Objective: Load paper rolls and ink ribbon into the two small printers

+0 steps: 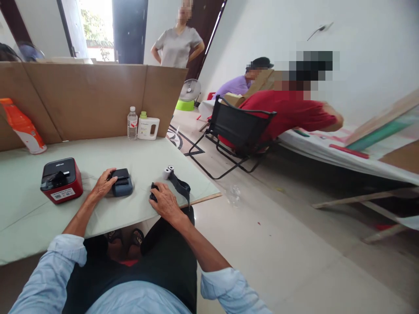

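On the table (98, 213), a small dark blue-grey device like a portable printer (123, 186) lies flat. My left hand (103, 185) grips its left side, thumb on top and fingers curled at the back edge. Over to the right, my right hand (166, 201) is closed around a small black object (152, 192), mostly hidden under the fingers, resting on the tabletop. Just behind that hand lie two small white paper rolls (168, 172). A black strap (180, 186) runs from beside them to the table's right edge.
A red and black box-shaped machine (62, 181) stands at left. Along the cardboard screen (108, 102) are an orange bottle (24, 126), a water bottle (132, 124) and a white jug (148, 127). One person stands behind; two others sit at right near a folding chair (242, 126).
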Motion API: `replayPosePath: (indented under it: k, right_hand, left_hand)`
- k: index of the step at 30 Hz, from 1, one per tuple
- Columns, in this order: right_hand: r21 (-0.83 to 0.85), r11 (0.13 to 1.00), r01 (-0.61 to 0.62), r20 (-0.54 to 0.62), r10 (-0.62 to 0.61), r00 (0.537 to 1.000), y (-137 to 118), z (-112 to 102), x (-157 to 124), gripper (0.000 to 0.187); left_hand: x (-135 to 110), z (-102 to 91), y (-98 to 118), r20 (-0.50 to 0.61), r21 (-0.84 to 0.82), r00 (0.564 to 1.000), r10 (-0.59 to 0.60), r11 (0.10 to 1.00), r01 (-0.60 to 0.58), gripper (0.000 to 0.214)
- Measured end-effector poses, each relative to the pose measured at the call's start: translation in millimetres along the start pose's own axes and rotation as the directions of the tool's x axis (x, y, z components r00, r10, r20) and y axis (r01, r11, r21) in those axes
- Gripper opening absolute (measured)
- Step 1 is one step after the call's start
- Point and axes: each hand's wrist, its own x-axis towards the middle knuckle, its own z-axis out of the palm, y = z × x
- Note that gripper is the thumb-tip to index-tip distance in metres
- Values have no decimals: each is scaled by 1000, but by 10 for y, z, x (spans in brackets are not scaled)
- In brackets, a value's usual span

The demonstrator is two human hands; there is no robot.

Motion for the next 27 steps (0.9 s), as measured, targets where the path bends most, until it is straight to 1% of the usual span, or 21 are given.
replayPosePath:
  k: [2, 4, 5, 9, 14, 16, 18, 20, 22, 24, 27]
  right_hand:
    - [16, 1000, 21, -36, -20, 999, 58, 51, -1, 30]
    - [26, 1000, 17, -67, -15, 998, 118, 99, 3, 40]
    - [27, 1000, 6, -74, -4, 997, 144, 121, 17, 42]
    - [16, 999, -30, -74, 32, 997, 220, 192, 187, 35]
    - [-25, 1000, -6, -55, 5, 998, 252, 187, 455, 37]
    - [-22, 1000, 20, -90, -21, 996, 195, 161, 526, 38]
    - [37, 995, 95, -148, -89, 985, 73, 151, 594, 38]
    - [154, 966, 207, -188, -177, 966, -96, 185, 669, 41]
    - [280, 922, 269, -186, -222, 957, -264, 267, 747, 45]
    - [347, 902, 256, -150, -216, 965, -384, 376, 811, 46]
    - [343, 911, 229, -130, -195, 972, -436, 513, 849, 44]
  left_hand:
    - [-18, 5, -1, -2, -1, 1000, 0, 1000, 0, 58]
    - [-28, 12, -8, -4, -4, 1000, 3, 1000, -3, 58]
    - [-30, 16, -12, -4, -4, 1000, 6, 1000, -6, 58]
    - [-26, 17, -20, 7, -3, 1000, 8, 1000, -8, 60]
    - [-36, 12, -31, 11, -4, 1000, 2, 1000, -2, 59]
    - [-43, 16, -41, 14, -10, 1000, 2, 1000, -2, 58]
    - [-44, 21, -55, 16, -16, 1000, 11, 1000, -10, 59]
    - [-38, 24, -71, 12, -17, 1000, 27, 999, -27, 60]
    - [-30, 24, -90, 8, -17, 999, 46, 999, -46, 60]
    - [-24, 22, -111, 4, -19, 998, 57, 998, -57, 60]
    - [-24, 24, -145, 5, -24, 998, 65, 998, -65, 59]
